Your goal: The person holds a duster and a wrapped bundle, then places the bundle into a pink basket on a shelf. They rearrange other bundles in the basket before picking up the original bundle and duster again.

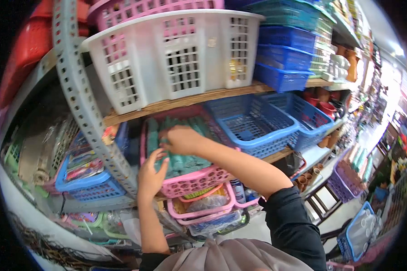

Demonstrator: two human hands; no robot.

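Observation:
A pink basket [196, 181] on the middle shelf holds several green rolled bundles [181, 163]. My right hand [182, 139] reaches over the basket onto the bundles, its fingers curled down; what they grip, if anything, is hidden. At the basket's left front edge, my left hand [153, 175] is raised with thumb and fingers apart, nothing between them.
A metal post [83, 99] stands left of the basket. Above is a wooden shelf [185, 102] with a large white basket [153, 54]. Blue baskets [257, 143] sit to the right, a blue basket of packets [92, 185] to the left, and a smaller pink basket [203, 215] below.

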